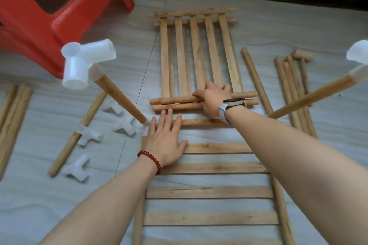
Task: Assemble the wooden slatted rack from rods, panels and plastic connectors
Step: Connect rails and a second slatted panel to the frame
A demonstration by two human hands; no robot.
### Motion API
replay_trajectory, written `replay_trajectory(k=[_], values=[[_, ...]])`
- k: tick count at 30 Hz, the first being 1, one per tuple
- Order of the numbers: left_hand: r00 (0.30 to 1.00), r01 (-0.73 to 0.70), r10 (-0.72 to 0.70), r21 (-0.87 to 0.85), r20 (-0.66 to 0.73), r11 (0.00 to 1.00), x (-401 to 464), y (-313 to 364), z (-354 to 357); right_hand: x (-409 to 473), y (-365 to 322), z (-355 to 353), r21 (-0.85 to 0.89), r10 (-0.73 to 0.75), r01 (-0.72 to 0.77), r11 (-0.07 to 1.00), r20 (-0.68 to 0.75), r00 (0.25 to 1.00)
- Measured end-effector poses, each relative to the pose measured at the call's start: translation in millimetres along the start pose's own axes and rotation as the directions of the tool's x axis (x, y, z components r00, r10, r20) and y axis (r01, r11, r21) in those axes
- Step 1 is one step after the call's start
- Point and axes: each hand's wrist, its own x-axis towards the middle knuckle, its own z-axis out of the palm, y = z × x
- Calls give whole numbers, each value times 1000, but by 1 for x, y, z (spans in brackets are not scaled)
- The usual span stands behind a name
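Two hands busy: right hand (213,98) grips the stacked panels' near rods (175,102); left hand (166,141) lies flat on the lower panel (209,192). She should lift level, keeping the corner uprights (119,97) unknocked.

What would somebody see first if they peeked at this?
Probably the big red plastic stool at the top left, and the white three-way plastic connector capping a raised wooden rod just below it. In the middle, the right hand grips the near rods of a wooden slatted panel lying on the floor.
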Motion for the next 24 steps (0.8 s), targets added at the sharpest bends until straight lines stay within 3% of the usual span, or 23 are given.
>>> replay_trajectory(k=[4,7,14,20,24], values=[[984,-70,48,-124,-174,990,-9,-3,-12,-3,-1,-11,-14,-67,65,998,-114,991],[947,-70,3,-198,-322,978,-18,0,-31,-12,-3,-24,16,-106,110,994,-166,980],[874,-180,2,-320,-487,930,-37,26,-88,-48,-5,-63,213,6,62,975,-304,953],[793,-304,26,-359,-608,883,-75,51,-141,-105,-30,-124,473,122,120,873,-448,886],[820,-297,-112,-585,-562,755,-118,62,-190,-170,-41,-168,525,115,203,827,-510,852]])
